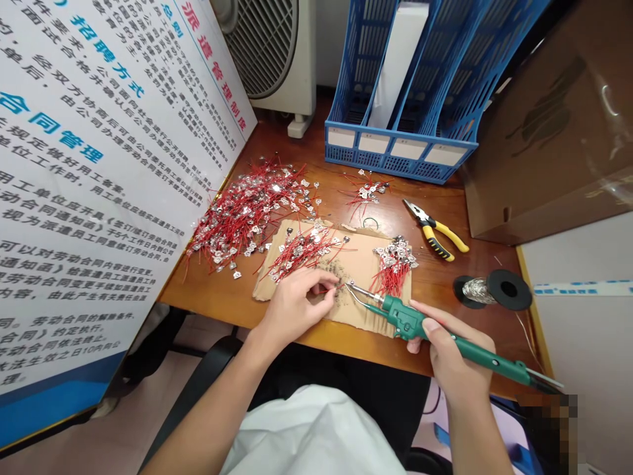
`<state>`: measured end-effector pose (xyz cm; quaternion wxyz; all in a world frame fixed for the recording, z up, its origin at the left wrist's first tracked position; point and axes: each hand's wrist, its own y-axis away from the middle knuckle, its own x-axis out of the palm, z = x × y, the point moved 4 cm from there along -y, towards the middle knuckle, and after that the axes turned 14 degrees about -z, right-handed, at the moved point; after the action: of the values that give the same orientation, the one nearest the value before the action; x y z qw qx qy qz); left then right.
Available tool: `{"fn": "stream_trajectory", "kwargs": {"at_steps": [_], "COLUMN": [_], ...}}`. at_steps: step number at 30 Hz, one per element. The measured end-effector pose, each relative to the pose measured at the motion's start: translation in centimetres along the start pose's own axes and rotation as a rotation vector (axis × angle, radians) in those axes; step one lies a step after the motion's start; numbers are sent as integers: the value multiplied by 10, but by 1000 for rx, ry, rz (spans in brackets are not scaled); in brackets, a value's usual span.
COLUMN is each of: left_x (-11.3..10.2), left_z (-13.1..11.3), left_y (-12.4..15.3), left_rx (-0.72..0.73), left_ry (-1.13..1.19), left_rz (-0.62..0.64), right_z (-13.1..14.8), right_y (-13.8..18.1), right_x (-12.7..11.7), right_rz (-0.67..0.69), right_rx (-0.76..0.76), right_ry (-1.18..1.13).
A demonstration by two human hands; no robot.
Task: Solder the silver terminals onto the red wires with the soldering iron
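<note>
Green soldering iron (408, 318), gripped by the right hand (455, 353), points toward the left hand (302, 302), which pinches a red wire (341, 285) — one slip could cause burns.

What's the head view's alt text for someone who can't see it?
The right hand holds a green soldering iron, its tip close to the left hand over a cardboard sheet. Red-wired pieces lie on and beyond it; pliers and a wire spool lie to the right.

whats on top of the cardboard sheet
On the cardboard sheet: a left bunch and right bunch of red-wired metal tabs, plus dark specks. Whatever is beneath the bunches is hidden.
</note>
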<state>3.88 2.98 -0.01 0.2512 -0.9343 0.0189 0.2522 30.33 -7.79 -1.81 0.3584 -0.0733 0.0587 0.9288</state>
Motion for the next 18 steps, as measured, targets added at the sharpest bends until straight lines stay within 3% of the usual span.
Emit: {"fn": "stream_trajectory", "kwargs": {"at_steps": [8, 18], "left_x": [1, 0], "left_z": [1, 0], "left_y": [1, 0], "left_rx": [5, 10], "left_ry": [-2, -7], "left_rz": [-6, -5], "right_z": [-6, -14], "right_y": [-2, -7], "right_x": [-1, -2], "right_rz": [6, -2], "right_rx": [18, -80], "right_ry": [-35, -54]}}
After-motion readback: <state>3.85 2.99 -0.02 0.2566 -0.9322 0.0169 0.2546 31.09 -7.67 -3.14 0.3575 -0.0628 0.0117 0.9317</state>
